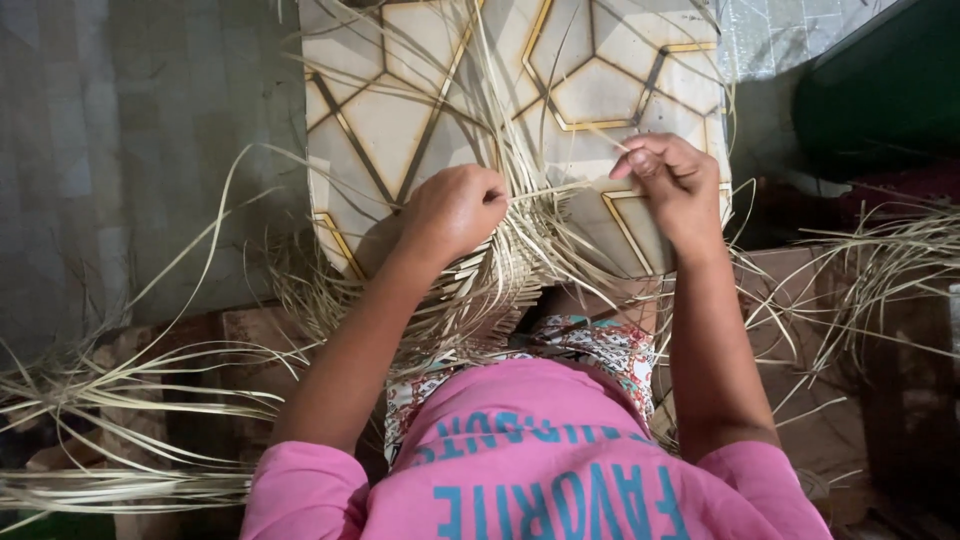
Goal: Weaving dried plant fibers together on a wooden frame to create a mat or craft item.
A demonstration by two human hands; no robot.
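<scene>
A pale straw strip (565, 187) is pinched taut between 2 hands: the left hand (455, 210) fisted on the woven mat (500, 270), the right hand (672, 180) gripping its end above the patterned board (400, 110).

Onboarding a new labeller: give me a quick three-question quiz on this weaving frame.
1. True or false: the right hand pinches a pale strip that runs across to the left hand.
2. What lies under the woven piece? A) a patterned mat of hexagons B) a metal tray C) a glass table
3. Fill in: loose strips lie piled at the person's ____ side.

Key: 1 true; 2 A; 3 left (some spread at the right too).
</scene>
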